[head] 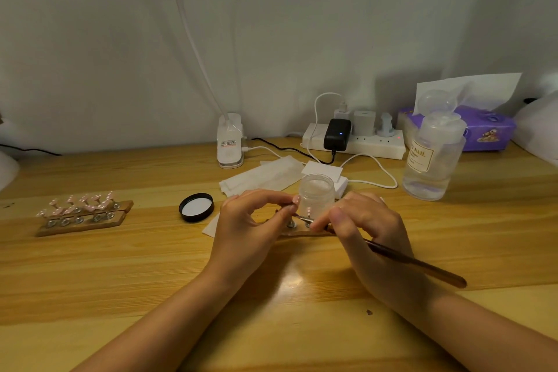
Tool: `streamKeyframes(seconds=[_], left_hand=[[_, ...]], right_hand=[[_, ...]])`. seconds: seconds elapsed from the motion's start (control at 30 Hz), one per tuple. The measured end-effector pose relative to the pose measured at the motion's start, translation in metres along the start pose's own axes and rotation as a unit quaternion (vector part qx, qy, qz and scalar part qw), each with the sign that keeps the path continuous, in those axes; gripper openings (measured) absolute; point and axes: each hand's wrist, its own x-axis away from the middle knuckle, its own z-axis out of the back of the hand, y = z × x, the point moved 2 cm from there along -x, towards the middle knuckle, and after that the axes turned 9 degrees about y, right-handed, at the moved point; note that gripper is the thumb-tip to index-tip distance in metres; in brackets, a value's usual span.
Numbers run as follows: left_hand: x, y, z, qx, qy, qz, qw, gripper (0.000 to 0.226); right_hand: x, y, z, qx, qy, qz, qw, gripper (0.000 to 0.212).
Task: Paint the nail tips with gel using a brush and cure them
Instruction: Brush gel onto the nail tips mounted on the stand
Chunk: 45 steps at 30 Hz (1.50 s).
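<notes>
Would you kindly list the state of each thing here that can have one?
Small jar: open, lid off.
Black lid: lying on the table, inside up.
Brush: gripped by right hand.
Nail tip: pinched by left hand.
Black adapter: plugged in, blue light on.
Pump bottle: cap flipped open.

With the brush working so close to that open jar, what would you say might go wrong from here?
1. The open jar stands just behind the right hand and brush; a nudge might tip it.
2. The left hand pinches a nail tip near the bristles, so gel may smear onto its fingers.
</notes>
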Motion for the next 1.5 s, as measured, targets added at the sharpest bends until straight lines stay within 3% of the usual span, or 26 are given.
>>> streamKeyframes(seconds=[0.17,0.4,0.6,0.87,1.17,1.37,1.5], left_hand=[[0.0003,-0.0018,-0.0001,-0.011,0.010,0.004,1.000,0.026],[-0.0002,0.0001,0.0002,-0.004,0.012,-0.001,1.000,0.027],[-0.0002,-0.0023,-0.0009,-0.003,0.008,-0.009,1.000,0.020],[-0.0002,-0.0011,-0.0015,0.014,-0.001,-0.029,0.999,0.024],[-0.0002,-0.0060,-0.0023,0.008,0.004,-0.029,1.000,0.027],[0.0014,-0.0066,-0.0028,-0.001,-0.001,-0.035,0.999,0.028],[0.0012,-0.0084,-0.0030,0.002,0.000,-0.027,1.000,0.031]], right_hand=[[-0.0017,0.0064,-0.0005,-0.011,0.009,-0.064,0.998,0.034],[0.0007,0.0001,-0.0016,0.015,-0.009,0.032,0.999,0.035],[-0.0010,0.0067,-0.0010,-0.025,0.002,-0.075,0.997,0.032],[-0.0001,0.0023,-0.0008,-0.001,0.014,0.003,1.000,0.036],[0.0004,0.0056,0.0011,-0.026,0.032,-0.050,0.998,0.042],[-0.0025,0.0034,-0.0016,-0.008,0.013,-0.034,0.999,0.030],[-0.0012,0.0055,-0.0011,-0.022,0.004,-0.046,0.999,0.039]])
